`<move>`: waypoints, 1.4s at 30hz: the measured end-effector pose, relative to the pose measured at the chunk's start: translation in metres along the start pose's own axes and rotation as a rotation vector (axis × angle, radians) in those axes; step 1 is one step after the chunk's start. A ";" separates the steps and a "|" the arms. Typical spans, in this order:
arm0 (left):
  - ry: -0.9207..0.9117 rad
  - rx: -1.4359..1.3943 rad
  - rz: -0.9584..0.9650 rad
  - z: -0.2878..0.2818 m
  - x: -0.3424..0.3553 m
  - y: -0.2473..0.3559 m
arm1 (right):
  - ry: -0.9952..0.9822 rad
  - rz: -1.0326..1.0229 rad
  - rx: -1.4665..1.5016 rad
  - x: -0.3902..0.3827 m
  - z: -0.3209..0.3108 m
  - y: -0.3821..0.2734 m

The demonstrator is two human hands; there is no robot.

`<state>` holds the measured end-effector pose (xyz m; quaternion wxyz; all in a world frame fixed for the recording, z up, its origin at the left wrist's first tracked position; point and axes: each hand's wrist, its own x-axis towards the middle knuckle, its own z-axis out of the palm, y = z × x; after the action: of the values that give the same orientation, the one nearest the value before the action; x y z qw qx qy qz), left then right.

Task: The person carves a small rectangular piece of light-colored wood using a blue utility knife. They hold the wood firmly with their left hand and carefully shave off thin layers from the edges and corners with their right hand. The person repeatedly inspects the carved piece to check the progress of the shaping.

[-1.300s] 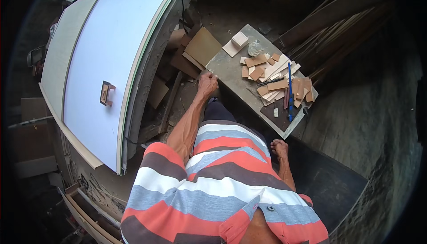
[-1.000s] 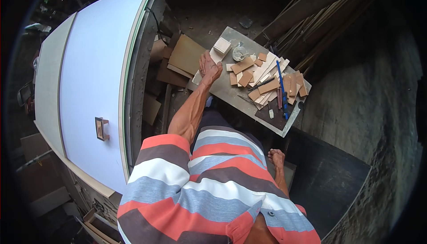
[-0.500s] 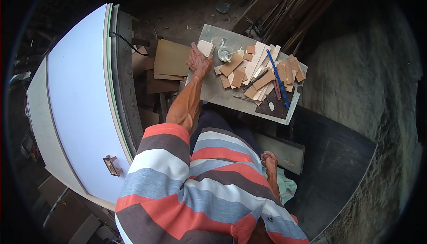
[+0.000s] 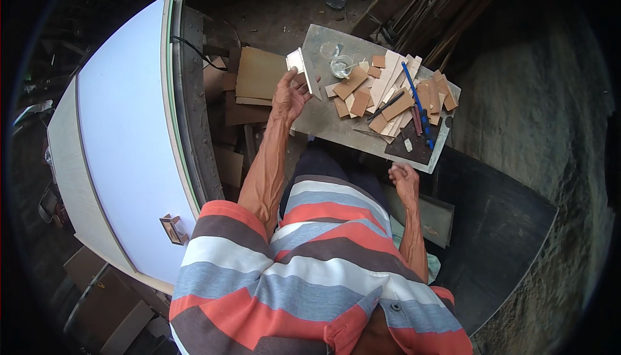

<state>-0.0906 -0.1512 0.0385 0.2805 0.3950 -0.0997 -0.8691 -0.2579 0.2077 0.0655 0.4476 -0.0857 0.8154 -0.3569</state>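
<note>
My left hand (image 4: 287, 98) grips a pale wooden piece, a small block on a thin plate (image 4: 298, 61), raised at the left edge of the low worktop (image 4: 312, 119). To its right stand a glass jar (image 4: 341, 67) and a pile of pale and brown wood offcuts (image 4: 351, 83). On the pile's right side lie a long blue tool (image 4: 418, 102), darker slender tools (image 4: 381, 109) and a small whitish object (image 4: 407, 144) on a dark plate. My right hand (image 4: 404, 177) is curled just below the worktop's near edge; whatever is in it, if anything, is hidden.
On the left are stacked large white boards (image 4: 129, 128) with a small wooden bracket (image 4: 171, 229) on them. Scrap panels (image 4: 254, 71) lie beside the worktop. Long strips (image 4: 440, 5) lean at the back right; a dark board (image 4: 498, 232) lies at the lower right.
My left hand has reached the pale piece on the worktop and lifted it. My right hand has risen from beside my hip toward the worktop's near edge. The view has turned slightly.
</note>
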 end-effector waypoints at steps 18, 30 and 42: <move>-0.028 0.843 0.448 0.070 -0.090 -0.016 | 0.109 -0.540 0.187 0.028 0.115 -0.194; -0.327 0.852 0.584 0.097 -0.116 -0.016 | 0.107 -0.523 0.248 0.007 0.075 -0.184; -0.253 1.383 0.869 0.132 -0.127 -0.057 | 0.091 -0.970 -0.022 -0.005 0.026 -0.193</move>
<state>-0.1445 -0.0385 0.1844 0.2717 0.3038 -0.7869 -0.4634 -0.2691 0.0553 0.1871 0.1924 -0.4449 0.7039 -0.5192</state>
